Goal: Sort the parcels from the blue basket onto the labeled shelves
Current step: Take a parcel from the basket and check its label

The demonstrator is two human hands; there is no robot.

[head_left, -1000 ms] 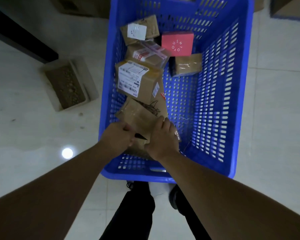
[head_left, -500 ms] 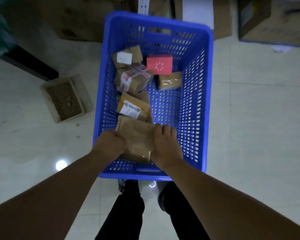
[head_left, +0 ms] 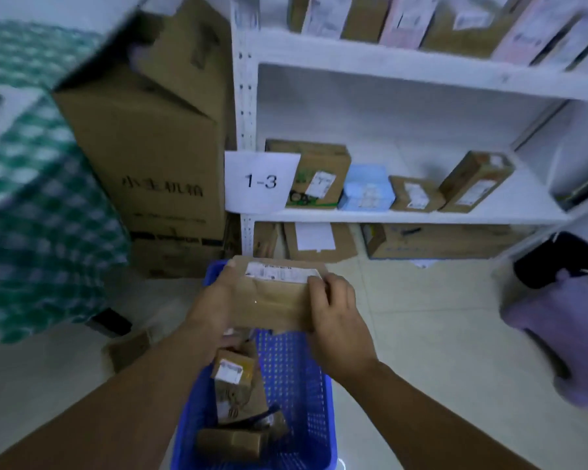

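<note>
Shelving (head_left: 404,217), somewhat blurred, beyond held parcel (head_left: 272,300).

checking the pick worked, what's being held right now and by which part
A flat brown parcel, held above the blue basket. The left hand grips its left end and the right hand grips its right end.

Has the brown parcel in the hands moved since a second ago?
Yes. The brown parcel has gone up, out of the blue basket, now held above its far rim.
</note>
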